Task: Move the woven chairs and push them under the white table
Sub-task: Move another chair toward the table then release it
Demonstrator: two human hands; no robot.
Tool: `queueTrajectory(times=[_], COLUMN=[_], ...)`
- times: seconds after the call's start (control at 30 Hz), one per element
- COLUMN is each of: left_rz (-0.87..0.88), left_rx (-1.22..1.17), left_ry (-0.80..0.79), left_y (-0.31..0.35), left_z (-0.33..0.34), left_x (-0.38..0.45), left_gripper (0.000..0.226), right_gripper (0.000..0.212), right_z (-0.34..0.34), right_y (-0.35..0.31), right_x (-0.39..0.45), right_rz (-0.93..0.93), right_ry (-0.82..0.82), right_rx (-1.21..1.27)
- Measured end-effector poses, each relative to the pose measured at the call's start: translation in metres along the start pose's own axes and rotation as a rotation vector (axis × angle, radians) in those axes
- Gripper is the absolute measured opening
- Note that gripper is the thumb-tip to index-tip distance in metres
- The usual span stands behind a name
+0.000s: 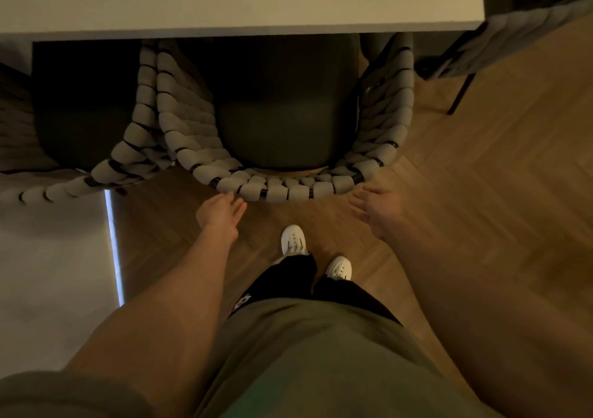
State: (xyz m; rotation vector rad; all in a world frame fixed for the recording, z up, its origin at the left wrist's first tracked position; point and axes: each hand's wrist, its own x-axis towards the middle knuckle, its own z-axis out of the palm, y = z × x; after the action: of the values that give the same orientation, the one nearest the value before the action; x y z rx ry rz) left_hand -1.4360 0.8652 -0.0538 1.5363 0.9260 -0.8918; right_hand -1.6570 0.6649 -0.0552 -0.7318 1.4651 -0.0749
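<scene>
Left hand [221,209]: fingers straight, fingertips at or just touching the rim of the backrest of the centre woven chair [282,148], low left side; contact too close to call. Nothing gripped. Right hand [378,207]: relaxed, fingers spread, just beside the backrest's right corner, not gripping; slightly blurred.

Centre woven chair: seat w/ dark cushion [276,128] sits under the edge of the white surface [240,0]; curved woven back stays outside the edge, toward the person. Front part of seat hidden in shadow under the surface.

Second woven chair [106,160] on the left, its woven arm touching or pressed against the centre chair's left arm, also partly under the surface. Third woven chair [500,45] at top right, round the surface's corner, one thin dark leg on the floor, apart from the centre chair.

Below the hands: person's two white shoes [293,239] on the herringbone wood floor [481,160], left foot ahead, close behind the chair back. Dark trousers, olive top.

Left side: pale floor area [51,257] w/ a bright light strip [114,250] along its border w/ the wood.

No containers in view.
</scene>
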Motion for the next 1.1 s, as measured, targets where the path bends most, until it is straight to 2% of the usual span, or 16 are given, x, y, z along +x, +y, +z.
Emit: queueTrajectory(times=[0.23, 0.4, 0.53, 0.6, 0.73, 0.8, 1.1], left_rz=[0.057, 0.074, 0.042, 0.084, 0.310, 0.373, 0.444], left_rx=[0.192, 0.391, 0.609, 0.729, 1.134, 1.246, 1.316], left_ry=[-0.102, -0.201, -0.357, -0.406, -0.483, -0.514, -0.587], left_y=[-0.021, -0.043, -0.064, -0.076, -0.104, -0.121, -0.184], left_z=[0.025, 0.075, 0.127, 0.157, 0.219, 0.251, 0.386], left_x=[-0.036, -0.060, -0.086, -0.100, -0.124, -0.135, -0.183], left_gripper=[0.027, 0.029, 0.024, 0.021, 0.011, 0.010, 0.015], right_gripper=[0.029, 0.027, 0.026, 0.024, 0.019, 0.017, 0.011], right_z=[-0.030, -0.078, -0.124, -0.152, -0.211, -0.241, -0.355], right_y=[0.004, 0.006, 0.005, 0.002, -0.003, -0.005, -0.050], right_x=[-0.020, -0.026, -0.026, -0.025, -0.020, -0.017, 0.010], right_rz=[0.048, 0.052, 0.057, 0.063, 0.071, 0.074, 0.063], right_ry=[0.105, 0.155, 0.181, 0.172, 0.155, 0.150, 0.181], right_rx=[0.088, 0.221, 0.311, 0.356, 0.362, 0.341, 0.312])
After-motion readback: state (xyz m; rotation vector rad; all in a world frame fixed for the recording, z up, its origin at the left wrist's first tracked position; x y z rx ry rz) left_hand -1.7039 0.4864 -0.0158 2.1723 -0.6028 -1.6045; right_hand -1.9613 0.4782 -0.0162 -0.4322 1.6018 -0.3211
